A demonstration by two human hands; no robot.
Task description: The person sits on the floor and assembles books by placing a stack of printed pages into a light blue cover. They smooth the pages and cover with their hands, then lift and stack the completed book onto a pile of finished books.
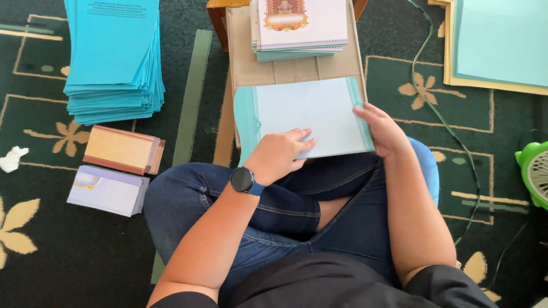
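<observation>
Now, left hand (279, 154) flat on pale card (311, 114) — right hand (383, 132) gripping its edge

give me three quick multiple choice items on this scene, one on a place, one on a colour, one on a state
1. Where is the tall stack of blue sheets?
A. on the carpet, upper left
B. on the person's lap
C. beside the green fan

2. What colour is the strap of the wristwatch on the left hand?
A. red
B. blue
C. white

3. How does the right hand meet the pale blue card?
A. hovers clear above it
B. holds its right edge
C. lies under it

Answers: 1 A, the stack sits on the carpet top left. 2 B, a blue band shows at the wrist. 3 B, its fingers curl over the right edge.
</observation>
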